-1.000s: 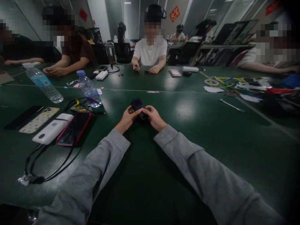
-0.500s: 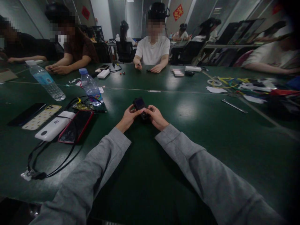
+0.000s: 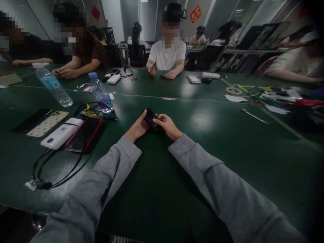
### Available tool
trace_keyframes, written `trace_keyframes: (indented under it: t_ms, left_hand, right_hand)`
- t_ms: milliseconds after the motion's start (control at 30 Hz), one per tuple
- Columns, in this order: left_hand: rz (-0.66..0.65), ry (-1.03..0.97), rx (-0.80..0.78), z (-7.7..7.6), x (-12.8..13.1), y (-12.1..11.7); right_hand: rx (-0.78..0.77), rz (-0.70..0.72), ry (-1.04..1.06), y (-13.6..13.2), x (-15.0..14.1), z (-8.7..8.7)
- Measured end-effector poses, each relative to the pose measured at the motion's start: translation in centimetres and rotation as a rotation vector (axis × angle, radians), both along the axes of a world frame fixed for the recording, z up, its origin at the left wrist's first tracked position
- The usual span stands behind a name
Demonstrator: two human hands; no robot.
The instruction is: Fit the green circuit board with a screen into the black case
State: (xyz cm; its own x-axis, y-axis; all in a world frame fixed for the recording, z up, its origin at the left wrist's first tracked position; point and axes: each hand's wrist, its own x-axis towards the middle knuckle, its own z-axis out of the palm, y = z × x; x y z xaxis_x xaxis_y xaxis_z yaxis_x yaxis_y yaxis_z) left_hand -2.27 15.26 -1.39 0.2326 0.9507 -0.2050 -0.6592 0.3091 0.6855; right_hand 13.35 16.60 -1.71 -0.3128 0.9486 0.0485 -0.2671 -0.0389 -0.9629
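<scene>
A dark handheld device (image 3: 152, 119) is gripped by the fingers of the left hand (image 3: 138, 127) and right hand (image 3: 167, 125) above the green bench (image 3: 157, 182). A wrench (image 3: 254, 116) is seen toward the bench's right edge.

Green table (image 3: 217, 152); grey sleeves (image 3: 121, 162); blue-capped bottle (image 3: 102, 96); patterned cream phone case (image 3: 48, 124).

Both sleeved arms reach forward, hands (image 3: 153, 125) nearly meeting.

Pwr bank (image 3: 61, 133) betw phones (image 3: 84, 135) L on tbl (image 3: 157, 189), btls (image 3: 101, 94) behind, wrench (image 3: 255, 116) R, cables (image 3: 249, 90) beyond
</scene>
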Motion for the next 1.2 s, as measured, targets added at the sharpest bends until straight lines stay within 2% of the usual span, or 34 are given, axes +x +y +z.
trace_keyframes:
  t_ms: [333,533,700,967,1067,1200]
  left_hand:
    - [0.028,-0.049,-0.044,0.6,-0.2,-0.3]
    - [0.058,-0.067,-0.055,0.6,-0.3,-0.3]
    - [0.082,-0.079,-0.064,0.6,-0.4,-0.2]
    - [0.178,-0.061,-0.160,0.8,-0.2,-0.2]
    - [0.184,-0.094,-0.150,0.8,-0.2,-0.2]
    - [0.192,-0.129,-0.126,0.6,-0.1,-0.1]
  right_hand:
    - [0.113,-0.039,-0.164,0.3,-0.6,-1.3]
    - [0.377,-0.154,-0.382,0.1,-0.8,-1.9]
    - [0.518,-0.258,-0.473,-0.4,-0.8,-1.5]
    - [0.886,-0.219,-0.742,-1.3,-0.9,-1.4]
    - [0.921,-0.214,-0.810,-1.3,-0.9,-1.5]
    - [0.890,-0.212,-0.817,-1.3,-1.0,-1.6]
